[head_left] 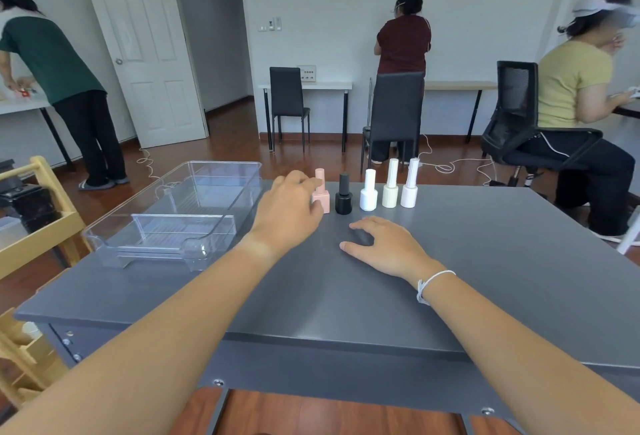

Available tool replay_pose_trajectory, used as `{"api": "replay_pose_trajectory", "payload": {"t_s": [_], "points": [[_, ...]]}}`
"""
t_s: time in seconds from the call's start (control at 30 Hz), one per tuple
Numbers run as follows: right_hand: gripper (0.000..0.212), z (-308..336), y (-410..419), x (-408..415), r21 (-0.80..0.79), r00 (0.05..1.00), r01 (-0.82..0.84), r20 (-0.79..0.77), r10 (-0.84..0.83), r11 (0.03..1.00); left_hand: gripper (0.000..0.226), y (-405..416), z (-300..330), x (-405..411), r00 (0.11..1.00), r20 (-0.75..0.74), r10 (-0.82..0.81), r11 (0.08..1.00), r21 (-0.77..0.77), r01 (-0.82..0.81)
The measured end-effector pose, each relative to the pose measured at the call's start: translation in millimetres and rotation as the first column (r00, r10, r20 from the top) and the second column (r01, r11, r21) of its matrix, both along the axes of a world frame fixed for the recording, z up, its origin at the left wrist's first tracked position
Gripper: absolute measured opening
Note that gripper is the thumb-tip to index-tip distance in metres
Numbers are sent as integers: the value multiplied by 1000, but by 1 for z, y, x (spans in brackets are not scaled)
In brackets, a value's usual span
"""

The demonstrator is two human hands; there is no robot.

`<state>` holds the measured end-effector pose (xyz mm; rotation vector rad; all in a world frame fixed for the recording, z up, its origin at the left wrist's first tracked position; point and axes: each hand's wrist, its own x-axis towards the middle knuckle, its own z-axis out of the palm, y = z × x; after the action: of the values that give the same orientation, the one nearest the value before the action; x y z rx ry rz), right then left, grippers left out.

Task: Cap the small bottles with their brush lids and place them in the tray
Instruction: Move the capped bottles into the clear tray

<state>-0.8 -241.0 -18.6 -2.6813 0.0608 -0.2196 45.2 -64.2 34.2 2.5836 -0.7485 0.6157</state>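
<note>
Left hand (289, 206) curls around the pink bottle (321, 193), nearest the clear tray (194, 171); right hand (382, 244) rests spread on the tabletop (485, 261). All five look capped, so placing begins: lift it across into the tray.

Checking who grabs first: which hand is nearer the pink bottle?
Left. The left hand has its fingers around the pink bottle; the right hand rests on the table, in front of the row and apart from it.
</note>
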Motion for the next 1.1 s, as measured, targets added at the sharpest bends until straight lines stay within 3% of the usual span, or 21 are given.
{"api": "replay_pose_trajectory", "payload": {"t_s": [0.23,0.43,0.67,0.8,1.1], "points": [[39,-3,-18,10,227,995,28,86,-49,973,41,-23,-6,15,994,-77,-82,996,-43,79],[6,6,-34,20,455,923,-4,345,-172,890,37,-40,-8,30,987,-64,-146,986,-93,140],[10,31,-76,32,414,751,7,599,-279,910,35,-83,18,41,960,-13,-280,952,-128,276],[20,38,-96,47,408,711,63,622,-328,911,37,-113,36,49,946,5,-325,941,-94,324],[23,15,-112,76,467,767,83,534,-356,880,34,-150,43,75,934,-143,-328,944,-41,326]]}}
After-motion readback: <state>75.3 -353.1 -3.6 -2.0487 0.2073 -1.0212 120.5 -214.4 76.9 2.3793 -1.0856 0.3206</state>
